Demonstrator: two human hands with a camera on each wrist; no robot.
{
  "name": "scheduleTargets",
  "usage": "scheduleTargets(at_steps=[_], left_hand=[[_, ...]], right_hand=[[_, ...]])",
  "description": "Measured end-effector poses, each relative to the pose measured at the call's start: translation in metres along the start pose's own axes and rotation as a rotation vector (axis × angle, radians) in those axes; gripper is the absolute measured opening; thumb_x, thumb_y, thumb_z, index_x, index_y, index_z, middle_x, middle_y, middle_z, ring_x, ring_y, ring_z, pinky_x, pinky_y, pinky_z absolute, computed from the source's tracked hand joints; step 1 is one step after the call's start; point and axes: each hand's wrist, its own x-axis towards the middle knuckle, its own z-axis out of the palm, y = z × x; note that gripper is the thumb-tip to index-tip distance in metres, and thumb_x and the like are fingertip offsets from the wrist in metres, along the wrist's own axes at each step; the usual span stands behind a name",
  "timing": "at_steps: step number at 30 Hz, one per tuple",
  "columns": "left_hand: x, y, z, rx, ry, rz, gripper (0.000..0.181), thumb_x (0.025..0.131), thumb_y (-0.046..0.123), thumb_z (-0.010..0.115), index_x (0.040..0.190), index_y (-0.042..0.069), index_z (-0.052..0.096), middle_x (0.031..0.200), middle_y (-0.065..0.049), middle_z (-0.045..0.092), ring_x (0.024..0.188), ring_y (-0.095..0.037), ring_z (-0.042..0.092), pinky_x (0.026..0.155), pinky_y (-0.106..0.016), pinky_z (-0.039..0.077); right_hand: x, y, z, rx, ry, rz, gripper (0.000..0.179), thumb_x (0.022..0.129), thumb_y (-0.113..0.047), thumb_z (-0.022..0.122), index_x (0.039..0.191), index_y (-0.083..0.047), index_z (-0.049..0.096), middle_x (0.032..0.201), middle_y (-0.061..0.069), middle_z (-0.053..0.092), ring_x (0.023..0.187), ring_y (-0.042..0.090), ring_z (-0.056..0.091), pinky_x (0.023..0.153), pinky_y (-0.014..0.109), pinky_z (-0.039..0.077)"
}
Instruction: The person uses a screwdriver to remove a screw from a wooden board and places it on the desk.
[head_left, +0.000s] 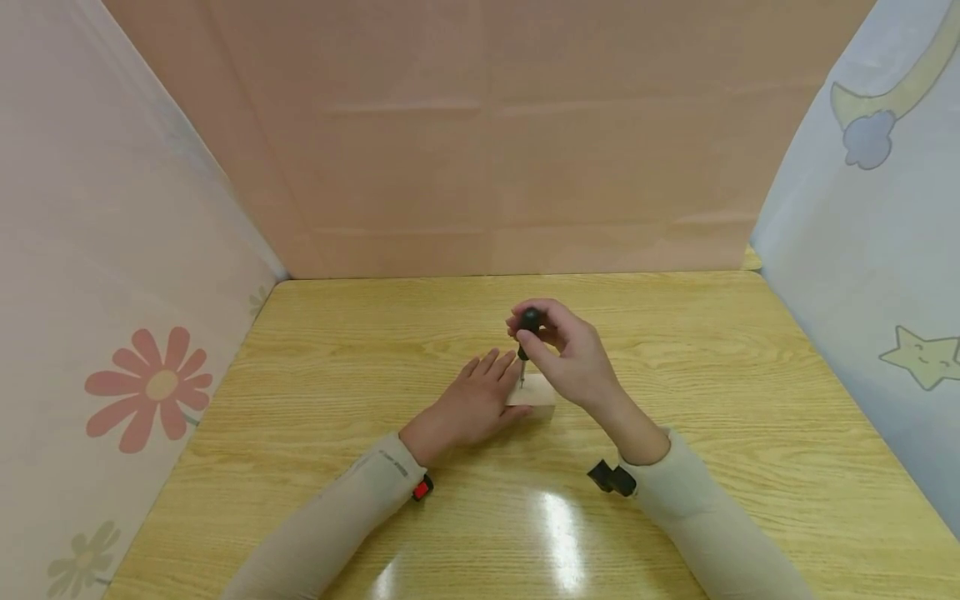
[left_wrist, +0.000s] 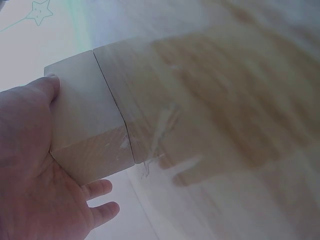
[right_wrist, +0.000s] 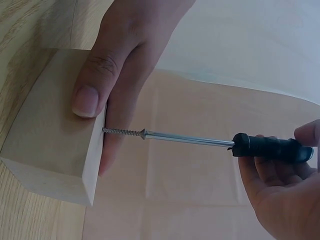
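Observation:
A pale wooden block (head_left: 542, 393) sits on the table, and my left hand (head_left: 477, 403) holds it from the left. In the right wrist view the left thumb presses the near side of the block (right_wrist: 47, 120), with fingers behind it. A screw (right_wrist: 122, 132) stands upright with its tip at the block's top face, most of its thread exposed. My right hand (head_left: 573, 354) grips the black handle of a screwdriver (head_left: 529, 320) above the block. The screwdriver's shaft (right_wrist: 190, 139) meets the screw head in line. Left wrist view shows the block (left_wrist: 82, 110) against the palm.
The wood-grain table (head_left: 337, 333) spreads around both hands. A plain pinkish-brown sheet (head_left: 480, 167) hangs behind it. Pale printed sheets (head_left: 150, 250) stand at both sides. Small dark devices (head_left: 611, 477) are strapped at the wrists.

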Motion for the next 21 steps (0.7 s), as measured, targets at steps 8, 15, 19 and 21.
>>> scheduleTargets(at_steps=[8,15,19,21], left_hand=[[-0.0011,0.0005,-0.0003,0.007,0.015,0.012,0.081,0.103,0.065,0.034,0.163,0.011,0.021,0.168,-0.011,0.022,0.154,-0.034,0.020,0.122,-0.054,0.023],[-0.0015,0.0020,-0.0020,0.004,-0.002,0.001,0.082,0.103,0.065,0.033,0.163,0.011,0.020,0.169,-0.009,0.019,0.155,-0.033,0.017,0.122,-0.054,0.022],[-0.0010,0.0017,-0.0018,0.001,-0.010,-0.006,0.082,0.103,0.065,0.033,0.163,0.012,0.017,0.169,-0.009,0.018,0.155,-0.033,0.016,0.122,-0.053,0.021],[-0.0008,0.0016,-0.0017,-0.003,-0.009,-0.009,0.083,0.103,0.065,0.033,0.164,0.012,0.017,0.169,-0.008,0.018,0.155,-0.033,0.016,0.122,-0.053,0.021]], right_hand=[[0.0009,-0.0005,0.0014,-0.010,0.000,-0.013,0.028,0.096,0.005,0.063,0.125,0.005,0.061,0.111,0.021,0.064,0.105,0.022,0.066,0.093,0.024,0.054],[0.0011,-0.0020,0.0016,-0.046,0.009,-0.023,0.030,0.096,0.004,0.064,0.126,0.004,0.062,0.111,0.019,0.067,0.105,0.026,0.068,0.092,0.024,0.055],[0.0016,-0.0034,0.0008,-0.047,0.013,-0.031,0.030,0.096,0.004,0.064,0.126,0.004,0.062,0.111,0.020,0.067,0.104,0.026,0.069,0.092,0.024,0.055],[0.0020,-0.0044,0.0001,-0.044,0.014,-0.035,0.030,0.096,0.004,0.064,0.126,0.005,0.062,0.111,0.022,0.066,0.104,0.027,0.069,0.092,0.025,0.055]])
